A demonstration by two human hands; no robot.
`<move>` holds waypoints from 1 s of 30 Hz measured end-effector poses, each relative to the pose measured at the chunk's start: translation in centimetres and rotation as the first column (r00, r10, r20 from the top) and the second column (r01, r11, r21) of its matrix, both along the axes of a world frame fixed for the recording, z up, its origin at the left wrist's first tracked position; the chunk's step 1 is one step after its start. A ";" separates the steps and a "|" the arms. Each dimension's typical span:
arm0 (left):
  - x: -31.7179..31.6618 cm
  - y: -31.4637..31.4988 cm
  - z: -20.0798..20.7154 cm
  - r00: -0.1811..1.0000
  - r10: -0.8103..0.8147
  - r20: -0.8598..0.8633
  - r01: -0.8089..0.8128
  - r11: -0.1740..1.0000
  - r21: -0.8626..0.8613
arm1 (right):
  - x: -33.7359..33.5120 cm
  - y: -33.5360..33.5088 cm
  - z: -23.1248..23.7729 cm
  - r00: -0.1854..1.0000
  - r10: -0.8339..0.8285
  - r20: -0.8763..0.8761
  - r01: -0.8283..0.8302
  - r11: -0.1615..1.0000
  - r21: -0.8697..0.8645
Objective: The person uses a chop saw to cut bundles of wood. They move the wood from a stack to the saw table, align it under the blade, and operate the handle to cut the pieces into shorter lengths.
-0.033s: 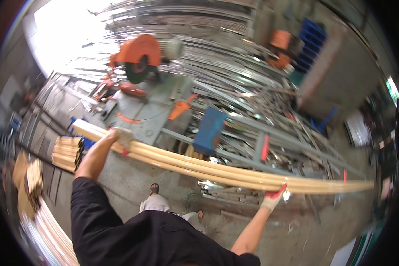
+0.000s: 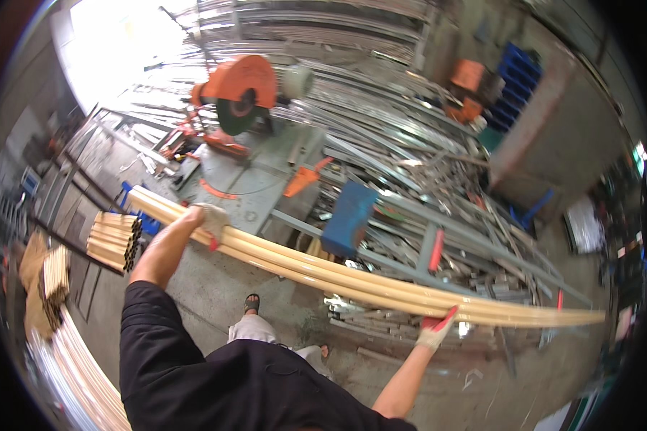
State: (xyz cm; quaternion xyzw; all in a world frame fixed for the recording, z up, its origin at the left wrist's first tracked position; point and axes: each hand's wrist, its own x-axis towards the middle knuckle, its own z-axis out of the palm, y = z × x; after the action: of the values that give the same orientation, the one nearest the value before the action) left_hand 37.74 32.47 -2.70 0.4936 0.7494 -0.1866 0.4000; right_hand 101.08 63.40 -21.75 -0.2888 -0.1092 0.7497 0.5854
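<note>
Tubes (image 2: 352, 280), probably stiff and slick, want spread holds: left hand (image 2: 212, 218) grips; right hand (image 2: 435, 332) supports near side, closure unclear.

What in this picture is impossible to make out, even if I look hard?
All in the head view:
Left hand: fingertips, hidden by the hand itself and the yellow poles.
Right hand: how far its fingers wrap, hidden by the poles.
Bright opening: what lies beyond, washed out by glare.
Pale bars at lower left: near ends, cut off by the lower edge.
</note>
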 end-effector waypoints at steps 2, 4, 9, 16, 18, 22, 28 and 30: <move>-1.7 -0.7 -2.3 0.995 -0.011 0.095 0.012 1.000 -0.005 | -6.6 -5.3 -3.8 0.985 0.154 -0.080 -0.155 0.988 -0.001; -3.2 -1.5 -4.7 0.989 -0.053 0.138 0.043 0.996 0.077 | -15.1 -10.4 -5.2 0.958 0.236 -0.160 -0.247 0.968 -0.048; -9.1 0.0 -13.7 0.956 -0.233 0.176 0.180 0.945 0.273 | -24.9 -8.5 -9.8 0.974 0.176 0.145 -0.148 0.971 -0.188; -21.2 4.0 -14.6 0.990 -0.129 -0.056 0.140 0.869 0.475 | -35.7 -1.8 -11.6 0.910 0.131 0.393 -0.039 0.972 -0.234; -25.8 1.6 -15.1 0.994 -0.039 -0.106 0.099 0.749 0.655 | -40.6 -0.5 -11.9 0.909 0.146 0.390 -0.038 0.962 -0.271; -31.7 -3.6 -14.7 0.980 0.190 0.055 -0.118 0.340 0.933 | -48.8 1.2 -14.5 0.894 0.074 0.441 0.043 0.967 -0.250; -31.9 -11.7 -18.6 0.790 0.350 0.503 -0.579 0.159 0.799 | -61.2 3.4 -20.7 0.930 0.255 0.264 -0.186 0.948 -0.259; -29.9 -14.5 -19.4 0.790 0.356 0.499 -0.593 0.240 0.769 | -64.2 4.0 -22.6 0.946 0.283 0.157 -0.223 0.922 -0.315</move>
State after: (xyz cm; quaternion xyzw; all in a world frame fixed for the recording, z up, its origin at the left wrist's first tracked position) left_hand 7.82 18.01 -22.13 0.3919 0.7901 0.4327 0.1868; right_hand 36.87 67.41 -44.35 -0.4293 -0.0916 0.7943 0.4199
